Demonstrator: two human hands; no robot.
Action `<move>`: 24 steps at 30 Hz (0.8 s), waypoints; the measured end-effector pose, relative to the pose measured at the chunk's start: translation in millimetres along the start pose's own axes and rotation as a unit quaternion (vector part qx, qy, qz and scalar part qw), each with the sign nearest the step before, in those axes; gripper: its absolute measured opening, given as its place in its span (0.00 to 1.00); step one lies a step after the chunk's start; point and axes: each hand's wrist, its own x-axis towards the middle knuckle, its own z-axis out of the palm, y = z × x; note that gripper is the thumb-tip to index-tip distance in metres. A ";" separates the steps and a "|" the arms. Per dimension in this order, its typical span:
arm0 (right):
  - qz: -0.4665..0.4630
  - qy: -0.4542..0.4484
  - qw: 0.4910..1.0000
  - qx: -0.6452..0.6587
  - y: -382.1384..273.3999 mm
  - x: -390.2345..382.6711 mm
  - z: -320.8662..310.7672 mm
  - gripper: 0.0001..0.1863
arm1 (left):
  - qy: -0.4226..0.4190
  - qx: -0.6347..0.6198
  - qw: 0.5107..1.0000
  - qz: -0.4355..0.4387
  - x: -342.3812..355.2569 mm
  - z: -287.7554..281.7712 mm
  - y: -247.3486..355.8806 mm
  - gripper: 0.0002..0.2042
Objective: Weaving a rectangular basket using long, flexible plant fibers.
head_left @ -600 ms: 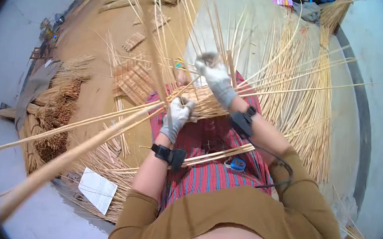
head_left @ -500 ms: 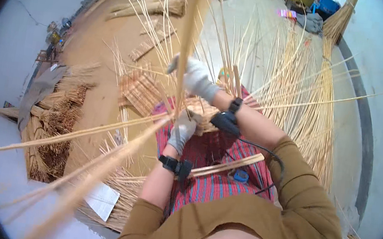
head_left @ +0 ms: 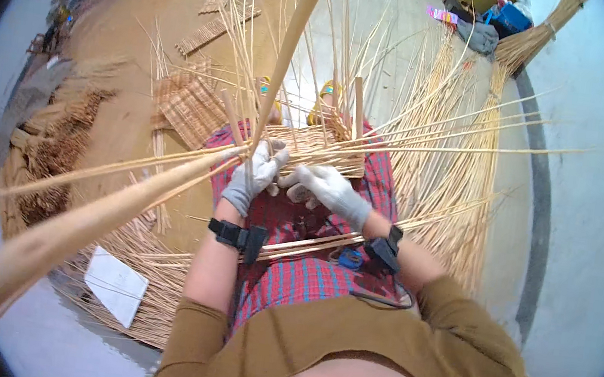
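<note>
A partly woven wicker basket (head_left: 306, 142) rests across my lap, on a red and blue checked cloth (head_left: 305, 283). Long pale rods fan out from it to the left, to the right and upward. My left hand (head_left: 260, 170), in a whitish glove, is closed on the basket's left corner, where thick rods (head_left: 128, 193) cross. Just right of it, at the near edge of the weave, is my right hand (head_left: 328, 192), gloved too. Its fingers are curled in a pinch close to the left fingers; what lies between them is hidden.
Loose rods (head_left: 449, 154) cover the floor at right, beside a tied bundle (head_left: 535, 40). Stacked wicker bundles (head_left: 58, 151) lie at left. A woven slatted panel (head_left: 190, 103) sits on the floor ahead. Cut rods (head_left: 310, 244) and a blue tape measure (head_left: 350, 258) lie on my lap.
My right hand has come down from the upright rods to the basket's near edge, beside my left hand. The view has shifted, and more of the weave shows. My left hand stays at the corner.
</note>
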 end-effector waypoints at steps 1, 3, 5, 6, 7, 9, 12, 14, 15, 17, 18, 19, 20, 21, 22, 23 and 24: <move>0.057 0.127 0.969 0.206 22.3 -0.2 -5.1 0.19 | 0.018 -0.008 1.000 -0.004 -1.3 0.8 1.6 0.12; -0.306 0.344 0.876 0.143 43.7 15.2 -29.4 0.15 | 0.052 -0.018 0.998 -0.018 -0.6 8.0 1.0 0.12; -0.328 0.341 0.874 0.109 33.4 41.1 -54.1 0.13 | 0.080 -0.090 0.993 -0.022 3.6 19.1 -4.6 0.12; -0.344 0.253 0.891 0.154 16.9 59.9 -61.5 0.14 | 0.100 -0.118 0.988 -0.023 7.1 24.2 -9.2 0.12; -0.308 0.256 0.916 -0.018 -5.8 78.9 -65.7 0.16 | 0.102 -0.113 0.988 -0.024 11.1 27.9 -14.9 0.12; -0.354 0.235 0.873 -0.240 -54.8 114.5 -58.4 0.22 | 0.160 -0.157 0.972 -0.064 20.0 32.5 -27.8 0.17; -0.400 0.274 0.787 -0.381 -116.6 150.0 -23.6 0.25 | 0.233 0.060 0.969 -0.059 31.8 25.9 -42.0 0.23; -0.385 0.318 0.731 -0.466 -124.2 145.7 -16.5 0.26 | 0.245 0.103 0.962 -0.059 33.6 21.9 -45.3 0.27; -0.375 0.302 0.828 -0.287 -119.1 138.8 -18.6 0.27 | 0.234 0.132 0.962 -0.041 32.5 20.9 -44.9 0.22; -0.434 0.314 0.834 -0.136 -80.1 106.6 -35.8 0.25 | 0.153 -0.115 0.978 -0.083 26.5 22.2 -41.6 0.18; -0.485 0.342 0.803 -0.056 -50.5 87.7 -41.2 0.22 | 0.176 -0.097 0.975 -0.094 22.3 23.8 -38.6 0.18; -0.505 0.312 0.803 0.060 -22.0 67.4 -48.7 0.20 | 0.170 -0.127 0.974 -0.085 18.8 24.9 -34.3 0.14; -0.459 0.294 0.815 0.197 -0.6 58.2 -54.1 0.18 | 0.149 -0.174 0.971 -0.063 16.3 25.6 -29.3 0.11; -0.470 0.260 0.797 0.278 19.6 47.1 -56.4 0.17 | 0.146 -0.176 0.972 -0.055 14.4 25.7 -24.8 0.09; -0.442 0.316 0.809 0.227 32.0 40.6 -63.1 0.13 | 0.140 -0.163 0.974 -0.077 14.3 27.4 -20.4 0.09; -0.402 0.348 0.827 0.182 44.5 31.1 -59.3 0.12 | 0.124 -0.217 0.967 -0.042 14.2 27.9 -16.9 0.10; -0.429 0.321 0.811 0.235 45.9 29.0 -58.6 0.13 | 0.125 -0.258 0.957 -0.043 15.3 29.2 -13.7 0.10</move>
